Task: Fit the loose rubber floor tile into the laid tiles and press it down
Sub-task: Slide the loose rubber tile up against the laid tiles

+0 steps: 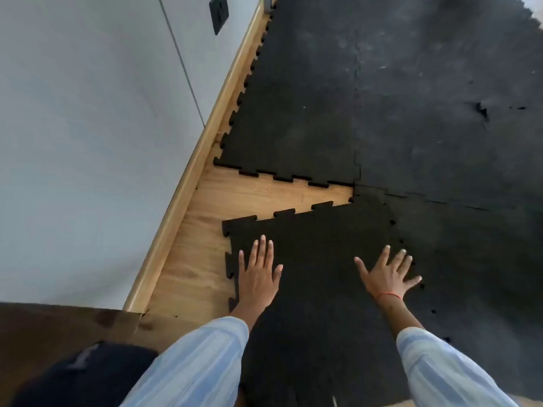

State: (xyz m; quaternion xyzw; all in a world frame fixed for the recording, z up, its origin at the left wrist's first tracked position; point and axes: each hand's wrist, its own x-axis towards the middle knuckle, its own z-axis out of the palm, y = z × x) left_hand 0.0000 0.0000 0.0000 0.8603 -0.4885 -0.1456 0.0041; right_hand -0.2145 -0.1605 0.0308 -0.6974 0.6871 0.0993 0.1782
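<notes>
The loose black rubber tile (317,248) lies skewed on the wooden floor, its toothed far edge angled away from the laid tiles (396,98). A wedge of bare wood (264,195) shows between them, closing at the tile's far right corner. The tile's right edge overlaps the laid tile on the right. My left hand (258,277) lies flat on the tile near its left edge, fingers spread. My right hand (388,276) lies flat near the tile's right edge, fingers spread, a red thread on the wrist.
A white wall (88,142) with a wooden skirting board (188,183) runs along the left, with a dark socket plate (219,13) high up. A strip of bare wood floor lies between skirting and tiles. A dark object (85,377) sits at the bottom left.
</notes>
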